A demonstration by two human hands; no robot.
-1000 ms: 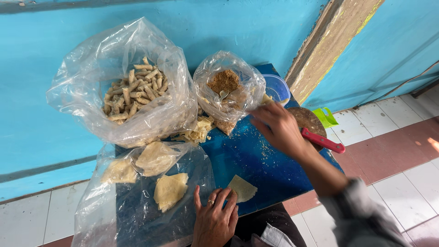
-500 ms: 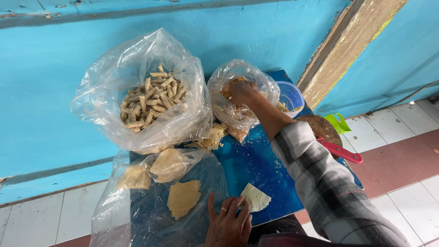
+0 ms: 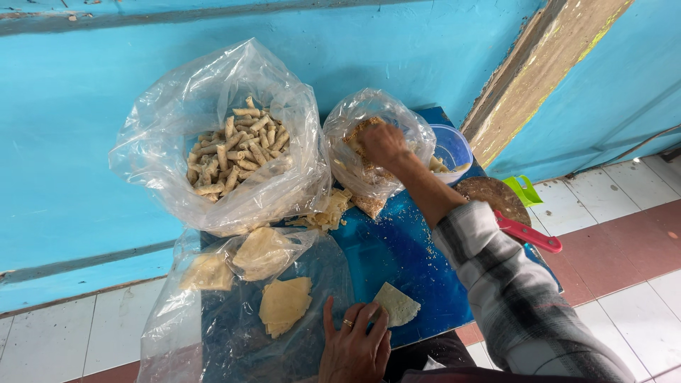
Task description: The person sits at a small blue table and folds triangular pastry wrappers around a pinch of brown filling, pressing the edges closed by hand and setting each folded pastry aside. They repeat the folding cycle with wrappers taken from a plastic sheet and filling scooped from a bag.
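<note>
My right hand reaches into a small clear plastic bag of brown crumbly filling; its fingers are curled down in the filling and I cannot see what they hold. My left hand rests flat on the blue table, its fingers pressing a pale triangular pastry sheet. A large clear bag at the back left holds several rolled pastry sticks. A flat plastic bag at the front left holds stacks of pale pastry sheets.
A blue plastic bowl stands behind my right arm. A round brown board with a red-handled tool lies at the table's right edge, a green object beyond it. Blue wall behind; tiled floor around.
My right hand moved left from the red-handled tool into the bag of filling. My left hand stayed on the pastry sheet.
</note>
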